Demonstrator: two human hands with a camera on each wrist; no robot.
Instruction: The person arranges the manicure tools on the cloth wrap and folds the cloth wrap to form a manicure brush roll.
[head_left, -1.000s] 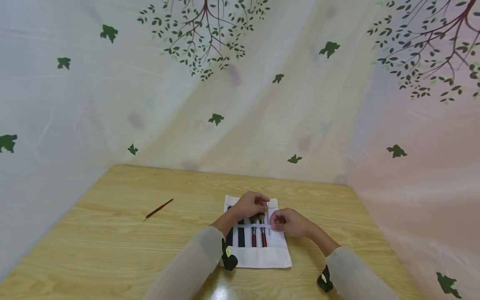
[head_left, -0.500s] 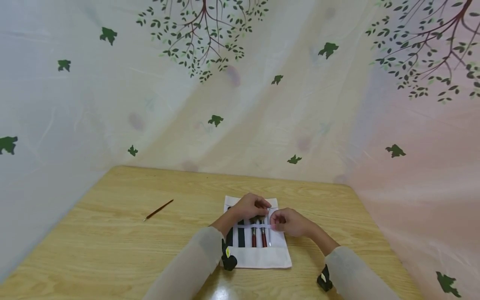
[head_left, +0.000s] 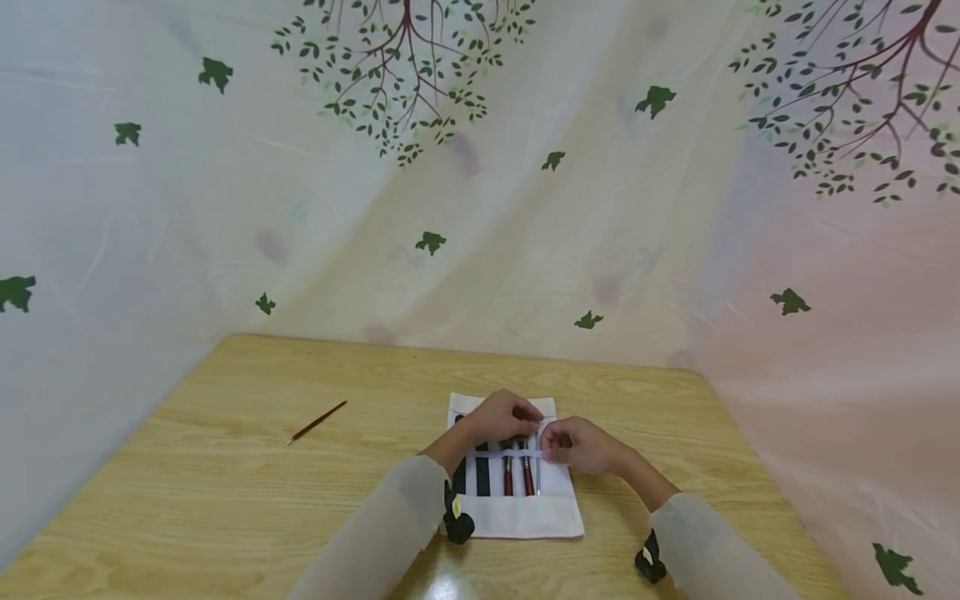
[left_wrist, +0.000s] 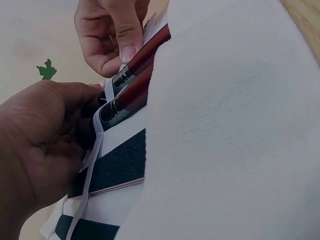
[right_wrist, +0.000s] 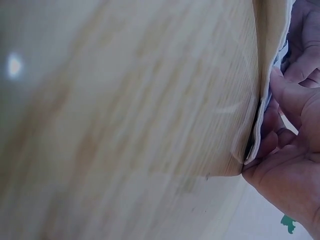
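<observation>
A white fabric brush roll [head_left: 517, 517] lies spread on the table. Across it runs a white elastic band [left_wrist: 91, 167] with two red-handled brushes [head_left: 528, 478] tucked beneath. To their right is a thin silvery rod [head_left: 537, 477], its lower end at the front pocket's edge. My left hand [head_left: 504, 415] reaches over the brush heads and pinches the rod's upper end between thumb and fingers. At the roll's right side, my right hand [head_left: 581, 445] pinches the elastic band beside the rod, thumb against it in the left wrist view. Its other fingers are curled at the roll's edge.
Two flat dark green strips [head_left: 482, 477] sit under the band on the roll's left part. A thin brown paintbrush [head_left: 318, 422] lies apart on the wooden table [head_left: 187, 492], to the left. Behind the table hangs a leaf-printed curtain [head_left: 495, 275].
The silvery rod has slid toward me, its lower end now reaching the front pocket's edge. My left hand has moved slightly nearer with it. My right hand has stayed in place.
</observation>
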